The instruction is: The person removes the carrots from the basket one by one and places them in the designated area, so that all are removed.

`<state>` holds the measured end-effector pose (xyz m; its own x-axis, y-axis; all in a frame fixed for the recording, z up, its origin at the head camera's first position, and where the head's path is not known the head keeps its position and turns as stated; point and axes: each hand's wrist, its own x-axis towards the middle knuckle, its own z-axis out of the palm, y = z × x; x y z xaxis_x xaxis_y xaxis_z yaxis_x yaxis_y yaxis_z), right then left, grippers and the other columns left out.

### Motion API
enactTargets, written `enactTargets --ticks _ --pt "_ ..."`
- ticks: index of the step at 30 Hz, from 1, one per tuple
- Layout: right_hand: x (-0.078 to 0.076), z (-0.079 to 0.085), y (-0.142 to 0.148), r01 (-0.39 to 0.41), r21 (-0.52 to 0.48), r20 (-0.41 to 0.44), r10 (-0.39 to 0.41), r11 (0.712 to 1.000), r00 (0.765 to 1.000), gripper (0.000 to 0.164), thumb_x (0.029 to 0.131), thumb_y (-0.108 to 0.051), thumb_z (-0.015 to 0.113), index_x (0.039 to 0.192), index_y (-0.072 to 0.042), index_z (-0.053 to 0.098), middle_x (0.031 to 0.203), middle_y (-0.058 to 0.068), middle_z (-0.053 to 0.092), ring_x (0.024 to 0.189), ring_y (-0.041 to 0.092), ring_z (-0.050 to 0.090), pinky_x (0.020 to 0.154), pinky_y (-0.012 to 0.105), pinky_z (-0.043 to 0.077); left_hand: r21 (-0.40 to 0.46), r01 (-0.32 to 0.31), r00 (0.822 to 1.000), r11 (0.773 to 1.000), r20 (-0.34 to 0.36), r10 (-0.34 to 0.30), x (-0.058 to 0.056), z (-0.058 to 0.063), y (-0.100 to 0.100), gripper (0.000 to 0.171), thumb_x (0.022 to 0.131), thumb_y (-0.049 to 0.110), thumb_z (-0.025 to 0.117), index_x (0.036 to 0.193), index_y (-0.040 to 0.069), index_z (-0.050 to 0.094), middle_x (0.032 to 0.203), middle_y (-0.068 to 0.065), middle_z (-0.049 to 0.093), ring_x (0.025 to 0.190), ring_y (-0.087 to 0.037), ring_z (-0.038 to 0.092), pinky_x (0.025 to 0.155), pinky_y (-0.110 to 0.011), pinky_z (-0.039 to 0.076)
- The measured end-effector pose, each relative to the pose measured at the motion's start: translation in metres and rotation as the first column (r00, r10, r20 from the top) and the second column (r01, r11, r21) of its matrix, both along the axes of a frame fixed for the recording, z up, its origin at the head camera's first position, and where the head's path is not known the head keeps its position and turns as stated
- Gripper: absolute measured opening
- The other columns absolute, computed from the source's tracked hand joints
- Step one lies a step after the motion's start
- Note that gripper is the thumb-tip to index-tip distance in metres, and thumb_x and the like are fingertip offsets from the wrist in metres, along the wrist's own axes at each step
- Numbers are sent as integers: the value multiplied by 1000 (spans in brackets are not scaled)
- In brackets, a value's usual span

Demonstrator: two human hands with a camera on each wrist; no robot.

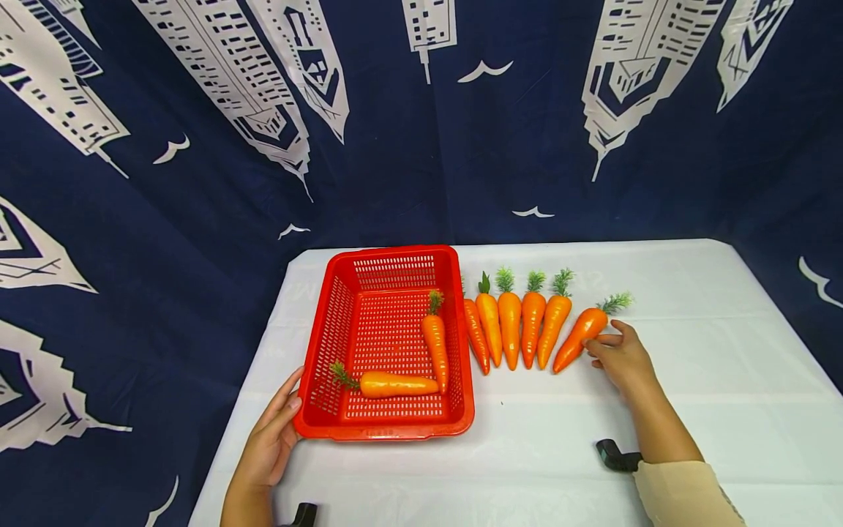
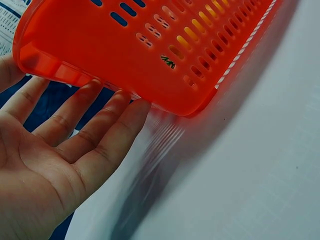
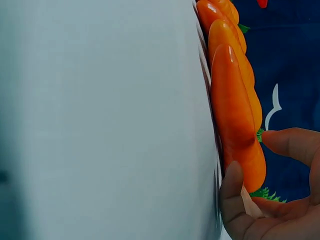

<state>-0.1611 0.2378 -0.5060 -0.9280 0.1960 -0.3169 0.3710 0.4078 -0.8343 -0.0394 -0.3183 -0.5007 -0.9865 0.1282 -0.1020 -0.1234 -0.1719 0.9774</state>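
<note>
My left hand (image 1: pixel 266 446) is at the near left corner of a red plastic basket (image 1: pixel 316 410), its fingers mostly straight against the outer side below the rim. In the left wrist view its fingertips touch the basket wall (image 2: pixel 100 55). Inside the basket lie two carrots: an upright-lying carrot (image 1: pixel 435 344) along the right side and a crosswise carrot (image 1: pixel 398 385) at the front. My right hand (image 1: pixel 622 359) is at the top end of the rightmost carrot (image 1: pixel 579 340), thumb touching its side, fingers spread near its leaves. In the right wrist view, that carrot (image 3: pixel 232 105) lies between thumb and forefinger.
Several more carrots, among them a middle carrot (image 1: pixel 510 329), lie side by side right of the basket, leaves pointing away. All rest on a white-covered table (image 1: pixel 527 454). A dark blue cloth (image 1: pixel 461 161) printed with white buildings hangs behind.
</note>
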Motion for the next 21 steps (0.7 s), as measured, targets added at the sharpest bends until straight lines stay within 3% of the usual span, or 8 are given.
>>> enactTargets --ticks 10,16,21 --pt "4 7 1 29 -29 -26 -30 999 999 82 100 -29 58 160 0 12 147 28 44 76 -8 61 71 15 54 -1 3 1000 1000 -2 -3 0 0 0 54 111 17 31 163 18 18 143 3 48 123 -7 60 96 -27 54" --pt "8 15 -7 16 -50 -122 -22 999 992 74 102 -31 56 159 0 21 143 23 48 79 -18 54 72 11 52 -5 4 1000 1000 -4 -4 -1 1 1 54 111 18 32 163 19 18 144 2 47 124 -8 60 97 -28 54" --pt "11 20 -15 -27 -67 -216 12 997 976 67 102 -30 56 156 -2 29 131 8 54 88 -20 53 77 7 49 -8 3 1000 1000 -3 -3 0 1 1 54 111 18 32 163 19 18 143 2 47 124 -8 60 97 -28 55"
